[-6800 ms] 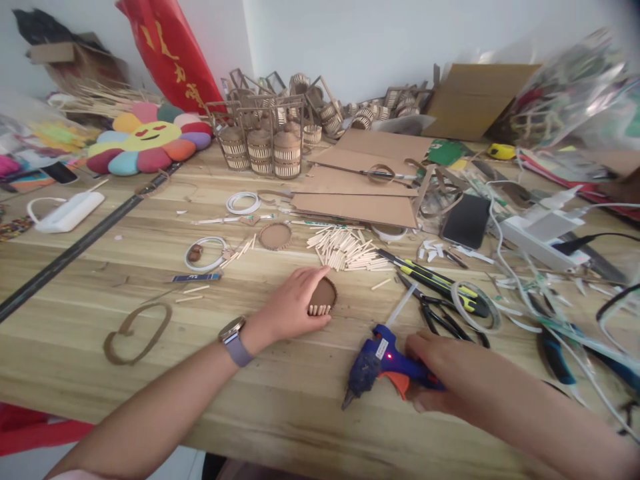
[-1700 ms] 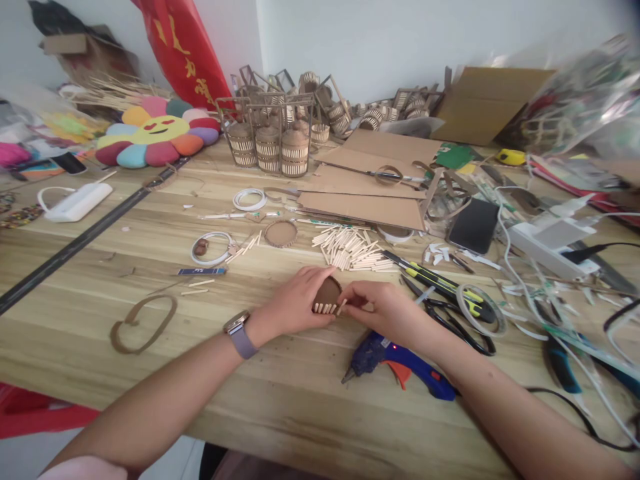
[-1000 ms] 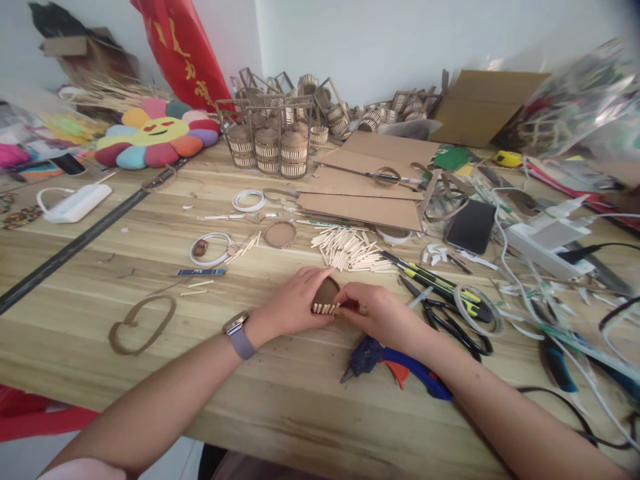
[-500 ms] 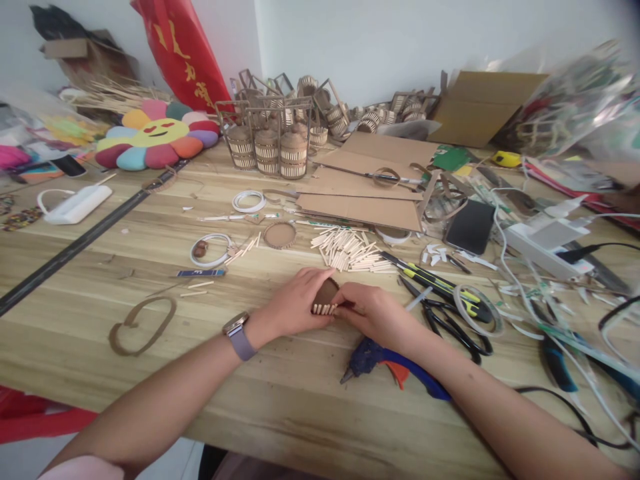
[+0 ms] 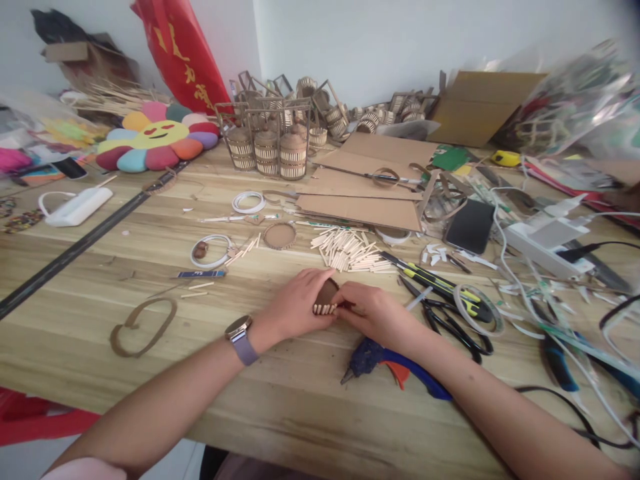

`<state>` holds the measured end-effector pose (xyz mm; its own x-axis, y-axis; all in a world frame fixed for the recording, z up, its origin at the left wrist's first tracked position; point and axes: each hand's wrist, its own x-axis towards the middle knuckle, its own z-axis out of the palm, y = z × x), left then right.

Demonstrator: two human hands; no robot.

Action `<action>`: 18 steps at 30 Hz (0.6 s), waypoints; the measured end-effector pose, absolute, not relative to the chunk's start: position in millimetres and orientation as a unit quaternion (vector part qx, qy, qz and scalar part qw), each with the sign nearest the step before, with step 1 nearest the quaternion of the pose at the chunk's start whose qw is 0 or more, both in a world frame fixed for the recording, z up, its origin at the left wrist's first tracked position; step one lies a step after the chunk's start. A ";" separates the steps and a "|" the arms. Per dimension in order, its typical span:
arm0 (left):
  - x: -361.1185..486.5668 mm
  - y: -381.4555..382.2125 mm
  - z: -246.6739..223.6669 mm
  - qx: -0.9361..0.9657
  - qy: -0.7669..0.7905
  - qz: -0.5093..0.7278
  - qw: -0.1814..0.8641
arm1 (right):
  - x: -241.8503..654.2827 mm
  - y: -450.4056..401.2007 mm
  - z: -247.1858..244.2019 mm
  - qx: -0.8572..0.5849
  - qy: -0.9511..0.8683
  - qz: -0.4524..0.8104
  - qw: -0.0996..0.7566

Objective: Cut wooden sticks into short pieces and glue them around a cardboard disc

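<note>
My left hand (image 5: 299, 303), a watch on its wrist, is closed around a small round brown cardboard base (image 5: 327, 293). A row of short pale wooden sticks (image 5: 324, 309) stands along the near edge of this base. At the right end of that row, my right hand (image 5: 367, 307) pinches a short wooden stick against the edge; its fingertips partly hide the stick. Beyond both hands lies a loose pile of similar sticks (image 5: 345, 250). Under my right forearm rests a blue glue gun (image 5: 367, 359), its nozzle pointing left.
Scissors (image 5: 453, 327), a yellow-black cutter (image 5: 435, 283) and a tape ring (image 5: 479, 310) lie to the right. Farther right are a phone (image 5: 469, 227) and a power strip (image 5: 550, 247) with cables. Behind stand small stick-covered baskets (image 5: 267, 150) and cardboard sheets (image 5: 360, 203). A brown strip loop (image 5: 143, 327) lies left.
Both hands keep the same hold on the base and stick. My left wrist has turned slightly, and the view has shifted a little.
</note>
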<state>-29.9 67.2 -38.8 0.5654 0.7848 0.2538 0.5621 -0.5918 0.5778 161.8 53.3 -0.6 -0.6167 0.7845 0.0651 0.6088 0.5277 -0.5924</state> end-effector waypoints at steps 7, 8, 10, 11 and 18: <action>-30.8 63.9 -38.9 0.846 0.417 0.244 0.225 | 174.3 50.3 31.1 -0.444 -0.846 0.216 0.201; -31.3 63.9 -38.9 0.843 0.422 0.244 0.229 | 179.0 48.5 38.7 -0.453 -0.845 0.212 0.192; -32.3 64.0 -38.9 0.837 0.427 0.247 0.237 | 190.8 42.9 52.2 -0.471 -0.843 0.219 0.142; -32.7 64.2 -38.8 0.836 0.427 0.247 0.241 | 197.4 39.2 57.0 -0.478 -0.842 0.230 0.103; -33.6 63.8 -35.7 0.832 0.429 0.243 0.253 | 229.0 11.0 50.0 -0.527 -0.806 0.248 -0.102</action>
<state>-33.6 63.8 -35.7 0.5133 0.8374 0.1878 0.5919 -0.5039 0.6291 229.0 11.0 50.0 -0.4233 0.7994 -0.4264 0.9009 0.3216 -0.2915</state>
